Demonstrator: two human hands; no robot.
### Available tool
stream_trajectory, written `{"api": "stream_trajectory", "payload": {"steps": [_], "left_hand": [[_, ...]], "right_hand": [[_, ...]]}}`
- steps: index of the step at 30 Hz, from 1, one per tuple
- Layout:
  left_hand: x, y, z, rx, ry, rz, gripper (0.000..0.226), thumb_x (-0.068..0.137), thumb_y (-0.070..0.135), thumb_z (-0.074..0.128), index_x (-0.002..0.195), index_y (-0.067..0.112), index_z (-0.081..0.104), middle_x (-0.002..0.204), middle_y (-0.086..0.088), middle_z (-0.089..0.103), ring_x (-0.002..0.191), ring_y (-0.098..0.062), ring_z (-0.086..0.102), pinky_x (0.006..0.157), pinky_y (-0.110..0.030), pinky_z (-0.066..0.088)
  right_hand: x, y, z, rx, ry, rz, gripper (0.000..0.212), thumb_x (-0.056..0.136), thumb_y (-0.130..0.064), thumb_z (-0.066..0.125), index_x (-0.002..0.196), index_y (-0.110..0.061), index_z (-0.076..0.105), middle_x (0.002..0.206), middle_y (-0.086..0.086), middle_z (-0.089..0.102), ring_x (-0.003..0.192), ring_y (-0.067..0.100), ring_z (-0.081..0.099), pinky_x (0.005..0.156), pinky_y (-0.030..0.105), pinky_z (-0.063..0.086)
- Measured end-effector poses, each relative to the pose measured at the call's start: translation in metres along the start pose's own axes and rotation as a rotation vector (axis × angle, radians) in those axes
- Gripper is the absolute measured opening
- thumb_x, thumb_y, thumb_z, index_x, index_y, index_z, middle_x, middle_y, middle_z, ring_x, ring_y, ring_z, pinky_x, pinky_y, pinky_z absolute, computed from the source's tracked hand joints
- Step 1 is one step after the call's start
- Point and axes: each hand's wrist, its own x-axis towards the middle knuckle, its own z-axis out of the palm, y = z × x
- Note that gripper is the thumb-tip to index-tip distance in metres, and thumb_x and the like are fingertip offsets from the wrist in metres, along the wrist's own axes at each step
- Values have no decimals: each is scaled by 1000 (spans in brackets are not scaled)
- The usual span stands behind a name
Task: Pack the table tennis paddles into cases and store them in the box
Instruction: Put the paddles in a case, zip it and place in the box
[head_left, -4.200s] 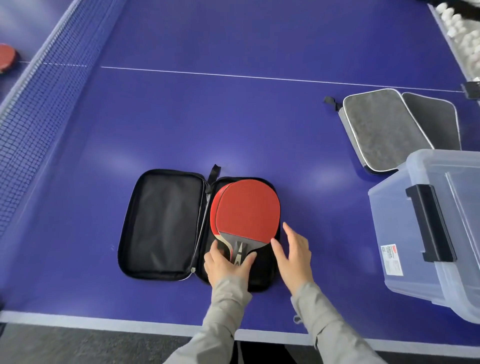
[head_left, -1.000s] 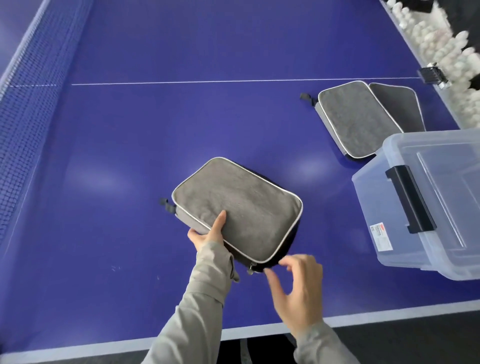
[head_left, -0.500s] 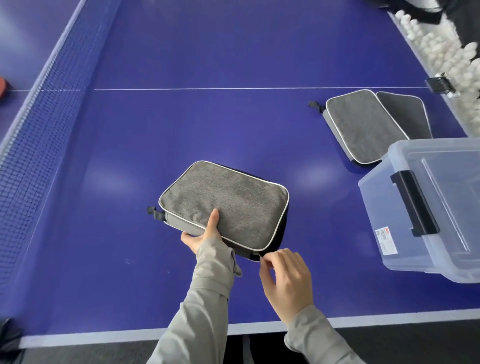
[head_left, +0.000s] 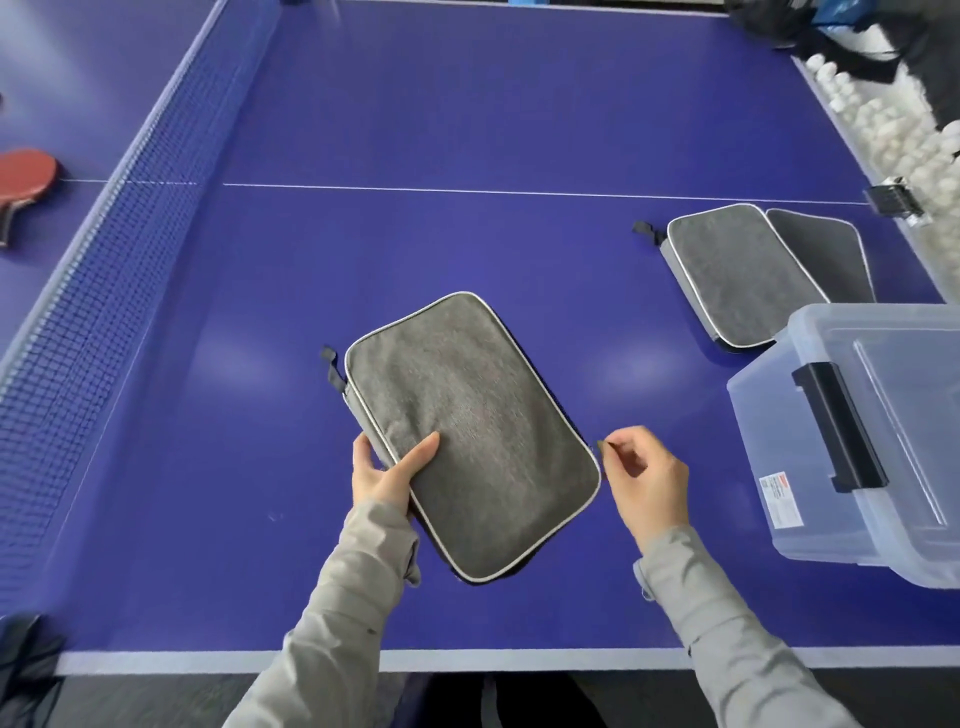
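Zipping a grey fabric paddle case (head_left: 470, 431), centre frame, blue tabletop (head_left: 467, 130).
The left hand (head_left: 387, 475) has its grip clamped on the case's left edge; the right hand (head_left: 647, 480) has its grip pinched on the zipper pull (head_left: 601, 445); the clear plastic box (head_left: 779, 415) sits right.

Grey case (head_left: 467, 431) folded shut mid-table, clear box (head_left: 763, 431) at right

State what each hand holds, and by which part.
Left hand grips the gray case by its left long edge, thumb on top. Right hand pinches what looks like the zipper pull at the case's right edge.
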Motion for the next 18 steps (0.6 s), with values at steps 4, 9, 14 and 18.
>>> {"api": "stream_trajectory", "payload": {"steps": [4,9,14,18], "left_hand": [[5,20,-11,51,-180,81,69,47,24,87,108,28,54,84,5,74,76,-22,72,63,-35,57],[12,45,-26,216,-352,178,73,43,29,87,109,29,54,95,2,72,89,-24,71,74,-38,58],[11,64,-40,371,-495,248,72,46,29,86,110,32,53,91,7,73,84,-19,71,68,-30,57],[8,75,-55,533,-621,261,80,47,26,87,118,33,49,95,-6,72,86,-27,71,72,-35,58]], "right_hand": [[15,-14,5,164,-236,102,26,81,5,62,70,-18,59,62,-1,63,51,6,57,56,18,48],[31,-39,13,222,-377,122,27,81,7,61,68,-17,58,61,1,62,46,5,56,49,13,46],[52,-66,16,327,-317,86,27,80,9,58,68,-15,57,50,-8,60,44,5,55,46,14,45],[75,-83,4,373,-270,28,28,79,9,57,68,-16,60,55,-7,63,49,6,56,50,16,46]]}}
